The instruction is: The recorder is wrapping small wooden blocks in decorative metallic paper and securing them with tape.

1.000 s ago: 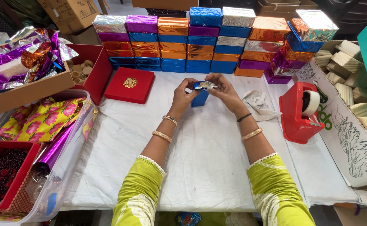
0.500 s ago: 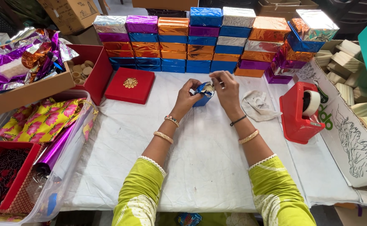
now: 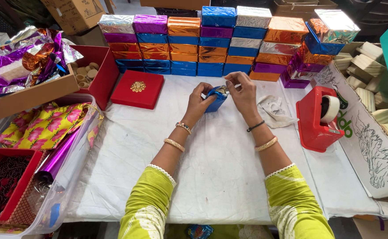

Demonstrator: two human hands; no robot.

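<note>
The person holds a small box half wrapped in blue foil (image 3: 215,98) above the middle of the white-covered worktop (image 3: 220,168), just in front of a wall of stacked foil-wrapped boxes (image 3: 220,40). The left hand (image 3: 199,101) is clamped around the box's left side and underside, fingers curled onto the foil. The right hand (image 3: 242,90) has its thumb and forefinger pinched together on the foil at the box's upper end, where a silvery patch shows; the other fingers are bent beside it. Both wrists carry bangles, and the sleeves are yellow-green.

A flat red box with a gold ornament (image 3: 137,88) lies on the worktop to the left of the hands, well apart from them. To the right, a crumpled piece of pale paper (image 3: 271,110) lies near the right wrist, and beyond it stands a red tape dispenser (image 3: 315,119) with a roll of tape. At the far left, a cardboard tray (image 3: 26,95) holds crumpled purple and orange foil.
</note>
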